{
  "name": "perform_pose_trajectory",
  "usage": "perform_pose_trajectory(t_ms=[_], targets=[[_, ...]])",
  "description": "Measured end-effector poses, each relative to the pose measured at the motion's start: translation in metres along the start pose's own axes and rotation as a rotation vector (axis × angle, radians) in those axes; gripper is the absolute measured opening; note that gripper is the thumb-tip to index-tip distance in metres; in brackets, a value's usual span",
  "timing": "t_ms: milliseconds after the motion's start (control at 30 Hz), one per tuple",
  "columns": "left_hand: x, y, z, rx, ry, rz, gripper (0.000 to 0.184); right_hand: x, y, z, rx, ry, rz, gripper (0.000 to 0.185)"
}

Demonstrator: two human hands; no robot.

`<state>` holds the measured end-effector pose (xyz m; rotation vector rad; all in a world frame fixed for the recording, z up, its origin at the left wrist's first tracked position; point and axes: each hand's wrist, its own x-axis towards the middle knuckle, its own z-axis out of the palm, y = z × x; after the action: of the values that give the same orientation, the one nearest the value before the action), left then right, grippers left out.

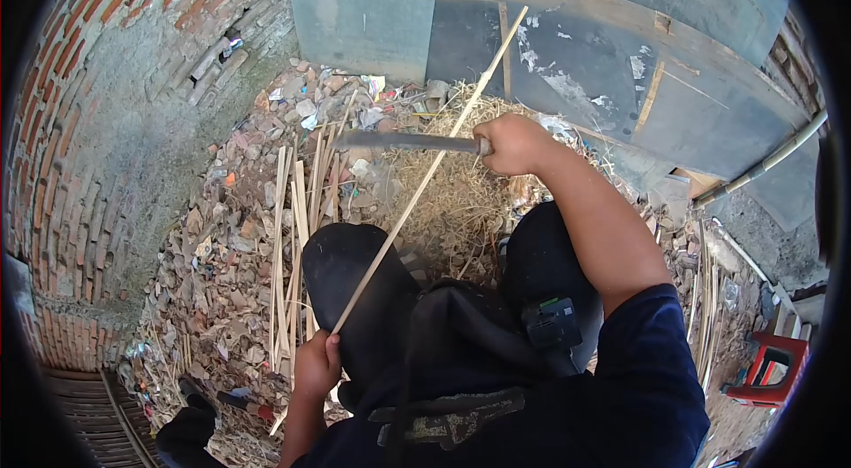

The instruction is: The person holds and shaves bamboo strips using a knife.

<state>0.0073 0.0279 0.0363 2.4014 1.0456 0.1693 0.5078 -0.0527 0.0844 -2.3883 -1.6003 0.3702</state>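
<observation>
The long pale strip slants across the middle of your scene, from your left hand at the near left, over your left knee, up to a free tip at the far side in front of a dark panel. Your left hand grips the strip near its lower end, thumb along it; the very end is hidden, and you cannot make out most of the fingers. Your right hand is wrapped in a fist around the handle of a long knife, so the grip is mostly covered and only a bit of it shows beside the blade. The blade points left and crosses the strip, but whether the edge touches it is hard to tell. Beneath lies a tangled heap of straw-coloured shavings, its near side hidden by your knees. More pale strips lie to the left of your left knee, their near ends partly covered by your left arm. At the near left, a dark trouser leg with a shoe is cut off by the frame; at the right, a red stool is partly lost in the dark lens rim
</observation>
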Motion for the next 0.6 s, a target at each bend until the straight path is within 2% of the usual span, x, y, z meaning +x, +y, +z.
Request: perform_pose_trajectory(t_ms=[67,100,200,300,433,533,567,600], targets=[[0.002,-0.002,0.002,0.005,0.008,0.014,0.036,-0.005,-0.021,-0.01,-0.13,-0.134,-0.053,0.024],[-0.001,-0.004,0.003,0.008,0.014,0.013,0.036,0.0,-0.013,-0.01,-0.091,-0.156,-0.053,0.024],[-0.003,-0.008,0.007,0.024,0.025,-0.022,0.036,0.024,0.036,0.005,0.139,0.068,0.207,0.026],[-0.003,-0.005,0.0,0.016,0.031,0.007,0.035,0.026,0.054,0.005,0.25,0.189,0.321,0.027],[0.001,-0.008,-0.002,-0.029,-0.021,0.01,0.037,0.013,0.031,0.009,0.091,0.128,0.066,0.024],[0.005,-0.011,-0.002,-0.084,-0.047,0.042,0.039,-0.002,-0.007,-0.003,0.009,-0.037,-0.101,0.023],[0.006,-0.012,0.001,-0.061,-0.025,0.041,0.039,-0.003,-0.008,-0.003,-0.023,-0.039,-0.14,0.023],[0.005,-0.013,0.005,-0.035,-0.006,0.035,0.04,0.001,-0.002,0.0,0.037,-0.018,-0.052,0.022]])
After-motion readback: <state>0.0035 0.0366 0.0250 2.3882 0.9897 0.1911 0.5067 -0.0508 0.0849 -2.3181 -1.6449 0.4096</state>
